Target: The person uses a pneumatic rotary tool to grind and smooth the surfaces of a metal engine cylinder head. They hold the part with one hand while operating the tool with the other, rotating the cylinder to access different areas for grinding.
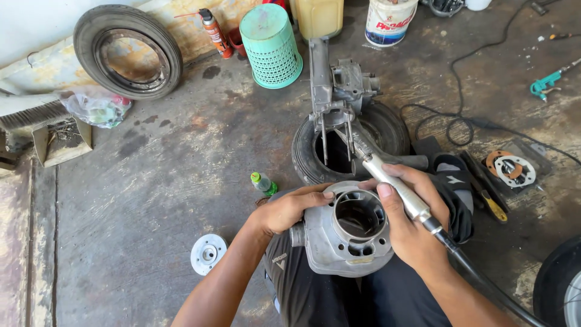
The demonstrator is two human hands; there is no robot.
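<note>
Cylinder (348, 233) rests on my lap, my left hand (289, 209) clamped on its near edge, my right hand (411, 224) closed around the grinder handpiece (396, 188) just above the bore. If my grip slackens, I judge the tip could skip and gouge the rim. Beyond my grip: stained concrete floor (151, 181), tyre (351, 148), green basket (271, 45).

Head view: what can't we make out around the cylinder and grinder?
- Grinder tip: hidden behind the right hand.
- Cylinder bore floor: in shadow.
- Cylinder underside: hidden, it rests on the lap.
- Left hand fingertips: curled behind the cylinder rim.
- Grinder hose: cut off at the bottom edge.
</note>
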